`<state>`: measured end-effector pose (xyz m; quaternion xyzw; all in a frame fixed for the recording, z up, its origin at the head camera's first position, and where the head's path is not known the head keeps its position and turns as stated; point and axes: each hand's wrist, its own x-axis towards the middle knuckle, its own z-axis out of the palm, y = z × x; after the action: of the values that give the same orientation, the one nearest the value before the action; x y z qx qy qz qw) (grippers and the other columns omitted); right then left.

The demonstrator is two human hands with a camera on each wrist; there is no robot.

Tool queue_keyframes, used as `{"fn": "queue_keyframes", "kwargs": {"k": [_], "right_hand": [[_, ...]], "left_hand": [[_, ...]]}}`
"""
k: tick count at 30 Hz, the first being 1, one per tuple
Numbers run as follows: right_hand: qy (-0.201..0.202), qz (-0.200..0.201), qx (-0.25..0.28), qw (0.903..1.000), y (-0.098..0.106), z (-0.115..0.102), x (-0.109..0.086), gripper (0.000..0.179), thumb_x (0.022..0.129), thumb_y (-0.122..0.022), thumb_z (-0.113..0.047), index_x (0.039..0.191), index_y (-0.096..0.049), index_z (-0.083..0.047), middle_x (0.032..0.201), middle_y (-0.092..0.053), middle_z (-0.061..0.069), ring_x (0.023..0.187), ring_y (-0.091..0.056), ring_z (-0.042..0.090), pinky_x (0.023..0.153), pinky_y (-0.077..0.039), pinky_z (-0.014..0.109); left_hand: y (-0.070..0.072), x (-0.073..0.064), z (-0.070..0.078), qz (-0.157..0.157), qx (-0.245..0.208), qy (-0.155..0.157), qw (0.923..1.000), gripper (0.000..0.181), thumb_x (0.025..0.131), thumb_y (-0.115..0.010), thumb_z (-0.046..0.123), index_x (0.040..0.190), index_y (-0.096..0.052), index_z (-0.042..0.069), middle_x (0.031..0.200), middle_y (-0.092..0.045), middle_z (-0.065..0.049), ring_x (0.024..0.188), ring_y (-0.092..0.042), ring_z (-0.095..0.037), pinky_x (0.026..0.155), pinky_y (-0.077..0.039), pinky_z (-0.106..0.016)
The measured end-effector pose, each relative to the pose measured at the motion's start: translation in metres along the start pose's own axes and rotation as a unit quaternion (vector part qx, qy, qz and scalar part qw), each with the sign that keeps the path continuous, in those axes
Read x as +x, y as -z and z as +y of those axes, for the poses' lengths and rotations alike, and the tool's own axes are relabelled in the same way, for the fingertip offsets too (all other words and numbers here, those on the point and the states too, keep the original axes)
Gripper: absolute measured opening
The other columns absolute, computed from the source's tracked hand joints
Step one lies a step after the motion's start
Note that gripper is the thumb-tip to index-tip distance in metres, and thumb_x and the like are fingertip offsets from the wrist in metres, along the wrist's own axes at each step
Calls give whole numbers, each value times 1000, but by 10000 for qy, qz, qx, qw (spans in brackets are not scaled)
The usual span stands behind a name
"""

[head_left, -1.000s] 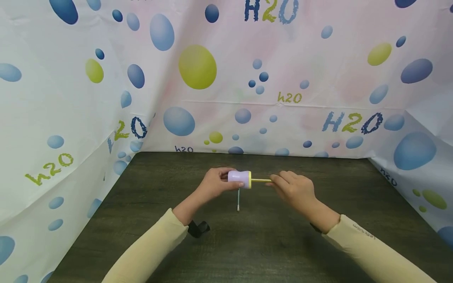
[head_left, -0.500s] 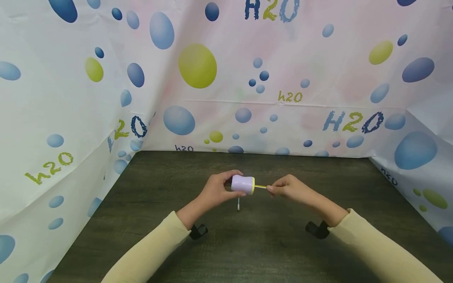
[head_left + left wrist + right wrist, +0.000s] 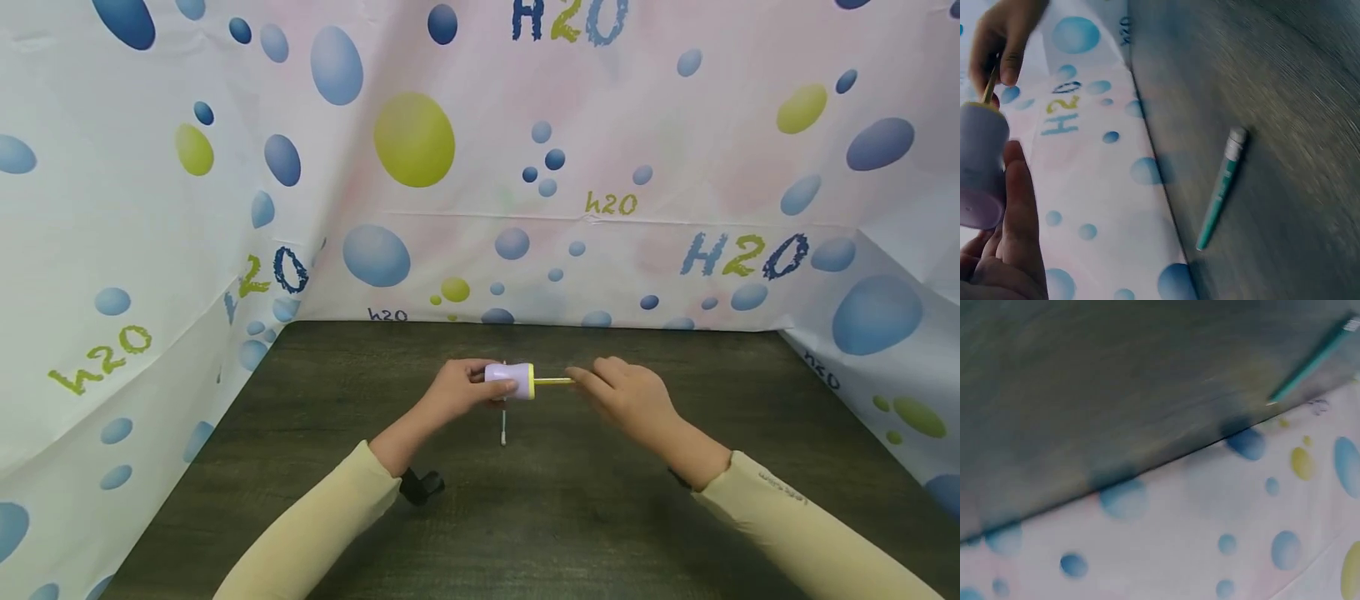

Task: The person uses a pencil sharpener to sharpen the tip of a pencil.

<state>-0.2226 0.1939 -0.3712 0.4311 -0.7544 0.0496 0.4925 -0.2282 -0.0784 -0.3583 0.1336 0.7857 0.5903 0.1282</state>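
My left hand (image 3: pixel 454 392) holds a lavender pencil sharpener (image 3: pixel 504 381) with a yellow rim, lying sideways above the table. A thin yellow pencil (image 3: pixel 553 381) runs into its rimmed end. The right hand (image 3: pixel 627 398) pinches the pencil's outer end; its point inside the sharpener is hidden. In the left wrist view, the left fingers (image 3: pixel 1021 206) lie along the side of the sharpener (image 3: pixel 982 165), and the right hand (image 3: pixel 1004 40) grips the pencil beyond it. Neither hand shows in the right wrist view.
On the dark wooden table (image 3: pixel 480 517) a green pencil (image 3: pixel 504 427) with a pale end lies below the sharpener; both wrist views show this green pencil (image 3: pixel 1219 187) near the table's edge. A white bubble-patterned sheet (image 3: pixel 480 183) stands behind and at both sides.
The right hand turns over at the wrist half a second ago and is now turned back, still on the pencil. The sharpener dips and tilts, then comes back up level, slightly left.
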Motion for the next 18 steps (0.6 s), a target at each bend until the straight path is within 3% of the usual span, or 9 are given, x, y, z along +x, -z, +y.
{"fn": "queue_keyframes", "kwargs": {"k": [3,6,9,11,12,13,14,15,18], "right_hand": [[585,652,-417,9953,-4,3,-2,31,111,-45,-24,100,-71,-9,69,-52,2,50,-41,13,41,-29,23],[623,966,-357,9927,-6,1,0,33,110,-48,-23,91,-71,-8,65,-52,1,48,-41,13,40,-30,24],[161,654,-49,9977,-3,-3,4,42,111,-45,-30,85,-71,-10,62,-54,-1,44,-40,10,38,-26,22],[-413,46,357,9985,4,-7,7,47,110,-45,-36,84,-74,-10,62,-60,-4,44,-40,5,39,-23,19],[-799,-405,673,9937,8,-9,9,44,109,-49,-36,85,-76,-11,62,-63,-5,45,-40,3,40,-23,18],[-1250,-956,1068,9817,12,-9,11,42,107,-52,-37,87,-78,-11,62,-65,-5,45,-40,2,42,-23,18],[-1737,-1525,1555,9604,16,-9,13,38,106,-56,-35,89,-79,-10,63,-66,-5,47,-40,1,44,-25,18],[-2257,-2092,2146,9270,19,-9,16,35,104,-59,-33,92,-80,-8,68,-70,-3,52,-45,-1,47,-31,18],[-3616,-3348,3565,7938,24,-4,24,26,101,-62,-21,98,-78,-1,78,-71,7,65,-50,5,60,-42,26]], "left_hand": [[-1,-3,2,-254,35,-67,9996,43,95,-72,14,130,-63,-9,118,-70,-28,97,-75,-26,92,-60,-53],[-3,-7,1,-216,355,-127,9991,43,94,-74,15,129,-64,-7,118,-70,-27,101,-74,-29,90,-63,-48],[-5,-8,1,36,770,-269,9967,47,90,-79,17,130,-65,-4,122,-69,-25,105,-73,-30,85,-64,-42],[-6,-9,0,215,1013,-465,9935,49,88,-82,18,130,-66,-1,122,-70,-23,105,-73,-30,83,-64,-38],[-7,-10,-1,289,1107,-594,9917,49,86,-83,18,129,-66,1,121,-71,-21,105,-74,-30,82,-63,-37],[-8,-10,-2,357,1253,-777,9884,49,85,-84,18,128,-67,2,120,-71,-20,103,-74,-30,81,-63,-36],[-9,-11,-3,400,1441,-1016,9835,49,84,-85,18,127,-67,3,119,-72,-19,101,-75,-29,80,-63,-35],[-9,-11,-4,436,1657,-1251,9772,48,84,-86,18,126,-68,4,117,-73,-18,99,-75,-28,80,-63,-34],[-10,-13,-7,550,2223,-1841,9559,47,82,-87,18,123,-68,6,114,-75,-15,97,-75,-25,80,-63,-32]]}}
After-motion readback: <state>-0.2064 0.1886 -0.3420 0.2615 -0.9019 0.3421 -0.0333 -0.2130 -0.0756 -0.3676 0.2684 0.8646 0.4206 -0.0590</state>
